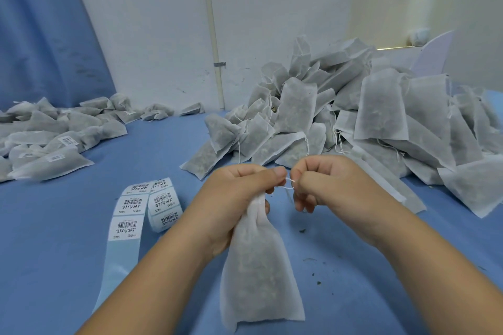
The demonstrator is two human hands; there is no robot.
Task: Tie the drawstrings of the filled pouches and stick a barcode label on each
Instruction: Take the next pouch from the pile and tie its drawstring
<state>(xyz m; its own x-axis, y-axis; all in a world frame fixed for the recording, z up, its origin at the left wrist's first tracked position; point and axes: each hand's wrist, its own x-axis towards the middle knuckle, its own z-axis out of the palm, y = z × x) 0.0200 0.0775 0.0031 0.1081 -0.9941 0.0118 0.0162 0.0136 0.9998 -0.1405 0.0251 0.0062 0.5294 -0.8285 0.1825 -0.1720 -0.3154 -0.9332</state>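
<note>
Hanging pouch [258, 266], neck in left hand [236, 193] grip; right hand [326, 182] pinches drawstring [289, 183].

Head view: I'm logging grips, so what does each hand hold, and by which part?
The left hand grips the pouch round its gathered neck. The right hand pinches the white drawstring right beside that neck.

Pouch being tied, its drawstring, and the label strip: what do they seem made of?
The pouch looks like thin matte non-woven fabric or filter paper; dark filling shows through. The drawstring: fine white thread, probably cotton. The label strip: white printed paper on smooth pale-blue backing.
</note>
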